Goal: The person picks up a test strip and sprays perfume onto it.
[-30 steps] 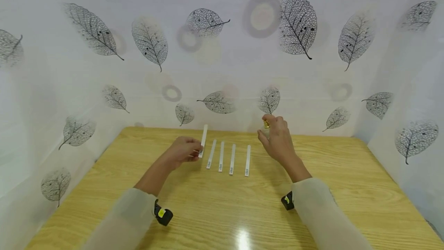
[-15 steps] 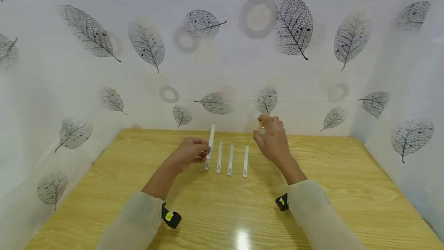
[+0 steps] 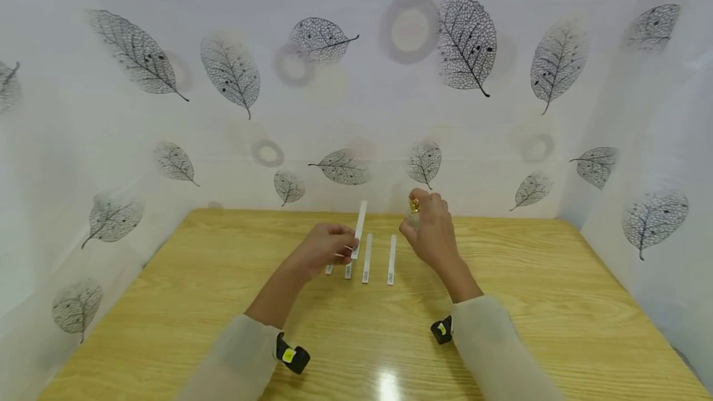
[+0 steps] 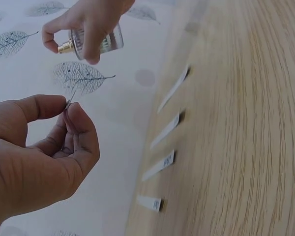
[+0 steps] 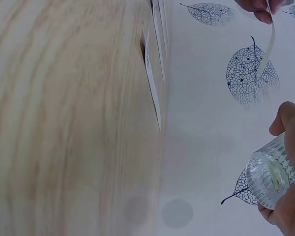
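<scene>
My left hand [image 3: 323,247] pinches a white paper test strip [image 3: 361,218] between thumb and fingertips near its printed lower end. The strip is held up above the table and appears almost edge-on in the left wrist view. Across from it, my right hand [image 3: 436,231] grips a clear ribbed glass perfume bottle [image 5: 266,179], raised off the table. A forefinger lies at the bottle's gold spray nozzle [image 4: 65,47], which points toward the strip; the two are apart. Below the hands, several more test strips lie in a row, including one strip [image 3: 392,260] at the right end.
The wooden table [image 3: 345,339] extends around the row of strips. Behind it hangs a white curtain [image 3: 356,110] printed with leaves, which also closes off both sides. A black wrist camera [image 3: 292,357] is strapped at the left sleeve, another camera [image 3: 442,330] at the right.
My left hand has carried its strip rightward over the row, closer to the bottle. The right hand stays nearly in place, with the bottle still in its grip. The head view has shifted slightly.
</scene>
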{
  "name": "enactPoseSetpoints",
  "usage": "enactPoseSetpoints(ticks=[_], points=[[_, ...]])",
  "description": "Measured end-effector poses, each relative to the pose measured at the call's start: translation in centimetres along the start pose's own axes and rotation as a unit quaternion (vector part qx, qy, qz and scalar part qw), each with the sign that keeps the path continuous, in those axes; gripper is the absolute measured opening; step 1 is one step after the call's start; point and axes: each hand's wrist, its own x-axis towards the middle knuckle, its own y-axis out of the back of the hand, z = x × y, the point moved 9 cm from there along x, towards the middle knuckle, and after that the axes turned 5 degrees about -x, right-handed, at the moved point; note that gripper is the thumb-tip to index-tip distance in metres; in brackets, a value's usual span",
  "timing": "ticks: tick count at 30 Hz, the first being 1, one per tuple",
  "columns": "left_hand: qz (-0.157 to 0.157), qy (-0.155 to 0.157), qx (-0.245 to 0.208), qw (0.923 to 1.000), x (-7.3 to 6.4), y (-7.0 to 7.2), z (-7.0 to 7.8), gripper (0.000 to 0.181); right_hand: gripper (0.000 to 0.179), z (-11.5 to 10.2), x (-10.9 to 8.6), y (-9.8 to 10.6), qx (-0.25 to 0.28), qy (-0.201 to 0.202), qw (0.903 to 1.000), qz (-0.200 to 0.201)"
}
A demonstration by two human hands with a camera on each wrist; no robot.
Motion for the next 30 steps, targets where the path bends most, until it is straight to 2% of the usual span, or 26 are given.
enactPoseSetpoints(ticks=[8, 16, 22, 30], points=[[-0.012, -0.005, -0.003, 0.9999, 0.6, -1.8, -0.5, 0.018, 0.057, 0.7, -0.3, 0.0, 0.007, -0.015, 0.9998, 0.009], [-0.037, -0.012, -0.007, 0.9992, 1.0, -4.1, -0.9, 0.017, 0.063, 1.4, -0.8, -0.4, -0.013, -0.035, 0.9992, -0.017], [-0.044, -0.010, -0.025, 0.9986, 1.6, -5.5, -0.9, 0.016, 0.067, 2.0, -1.2, -0.4, -0.020, -0.046, 0.9985, -0.024], [-0.051, 0.001, -0.043, 0.9978, 2.2, -6.9, -1.1, 0.015, 0.064, 1.9, -0.9, -0.3, -0.015, -0.033, 0.9992, -0.018]])
